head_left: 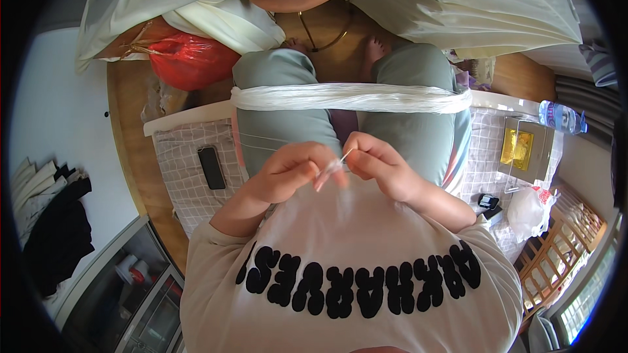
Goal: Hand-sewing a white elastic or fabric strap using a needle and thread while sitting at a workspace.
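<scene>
A skein of white yarn (353,99) is stretched around both my knees, lying across my grey-green trousers. From its left side thin strands run down toward my left hand (297,168). That hand is closed in a pinch on white yarn (332,167), and some of its fingertips are smeared by motion. Close beside it, my right hand (376,162) pinches a thin pale strand between thumb and forefinger. Both hands are in front of my chest, nearly touching. Whether a small wound bundle sits between the fingers is too blurred to tell.
On the checked cover at left lies a black phone (210,167). To the right are a box with a gold packet (517,148), a water bottle (562,117), a white plastic bag (531,213) and a wooden rack (561,248). A red bag (191,60) stands beyond my left knee.
</scene>
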`<control>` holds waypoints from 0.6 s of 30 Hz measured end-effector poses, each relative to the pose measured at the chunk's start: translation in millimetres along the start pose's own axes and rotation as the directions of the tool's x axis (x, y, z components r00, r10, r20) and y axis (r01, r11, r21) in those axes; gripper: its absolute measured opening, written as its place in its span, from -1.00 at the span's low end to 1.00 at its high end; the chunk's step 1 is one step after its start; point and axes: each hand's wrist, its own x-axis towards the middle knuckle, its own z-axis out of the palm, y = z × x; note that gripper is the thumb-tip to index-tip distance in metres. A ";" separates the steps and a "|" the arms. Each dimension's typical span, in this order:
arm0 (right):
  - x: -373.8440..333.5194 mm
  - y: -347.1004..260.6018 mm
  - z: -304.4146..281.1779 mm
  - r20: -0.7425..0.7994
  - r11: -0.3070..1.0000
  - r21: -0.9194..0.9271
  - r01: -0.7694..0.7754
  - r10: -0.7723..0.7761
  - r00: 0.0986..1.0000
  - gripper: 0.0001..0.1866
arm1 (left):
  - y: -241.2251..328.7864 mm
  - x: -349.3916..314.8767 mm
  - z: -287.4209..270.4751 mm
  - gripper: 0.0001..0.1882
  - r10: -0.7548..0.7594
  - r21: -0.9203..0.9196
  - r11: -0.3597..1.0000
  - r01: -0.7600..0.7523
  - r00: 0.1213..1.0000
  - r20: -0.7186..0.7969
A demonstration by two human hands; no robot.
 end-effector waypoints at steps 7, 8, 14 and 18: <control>4.5 4.1 -5.1 -0.068 0.977 0.212 -0.016 0.031 0.997 -0.75 | -12.5 3.8 -11.6 -0.78 -0.144 0.539 0.814 0.216 0.974 -0.174; 5.4 4.4 -5.1 -0.073 0.977 0.211 -0.022 0.038 0.997 -0.75 | -16.8 4.6 -11.2 -0.77 -0.247 0.330 0.882 0.337 0.926 -0.287; 9.5 3.1 -2.8 -0.218 0.985 0.175 0.002 0.037 0.975 -0.73 | -29.0 10.2 -6.1 -0.70 -0.237 0.255 0.895 0.366 0.875 -0.422; 8.3 2.0 -4.3 -0.221 0.983 -0.145 0.114 -0.144 0.965 -0.73 | -29.6 10.7 3.2 -0.71 -0.113 0.304 0.914 0.268 0.889 -0.444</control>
